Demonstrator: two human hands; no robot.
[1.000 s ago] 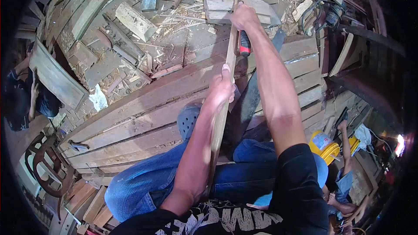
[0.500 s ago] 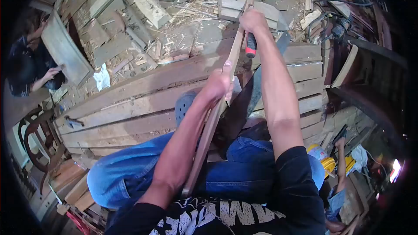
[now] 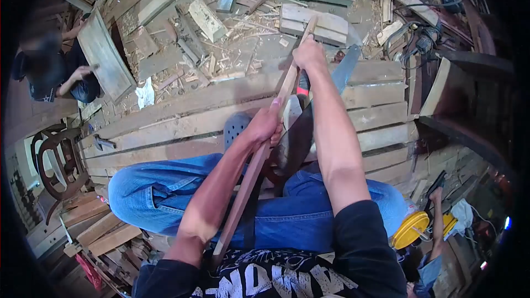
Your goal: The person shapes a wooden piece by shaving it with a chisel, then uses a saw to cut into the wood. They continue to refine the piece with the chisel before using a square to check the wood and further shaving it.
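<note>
A long, narrow wooden strip point(image 3: 248, 187) slants from my lap away to the upper middle. My left hand point(image 3: 265, 125) is closed around its middle part. Near the far end, my right hand point(image 3: 309, 54) is wrapped on the strip, the tip showing beyond it. Just below the right hand is a black and red handle point(image 3: 302, 85), partly hidden by my wrist; what tool it belongs to is hidden. To the right, a flat, grey, blade-like piece point(image 3: 346, 66) passes under my right forearm. A clog point(image 3: 236, 129) on my foot is beside the left hand.
Slatted boards point(image 3: 381, 96) lie beneath me. Wood blocks point(image 3: 205, 19) and shavings cover the floor ahead. At left, another person's hand point(image 3: 83, 74) is near a curved board point(image 3: 105, 55). Cables and a power tool point(image 3: 425, 38) lie right; a yellow bucket point(image 3: 409, 229) is beside my knee.
My view has shifted. Both hands, the strip and the black and red handle have come slightly toward me and left. Both hands keep about the same places on the strip.
</note>
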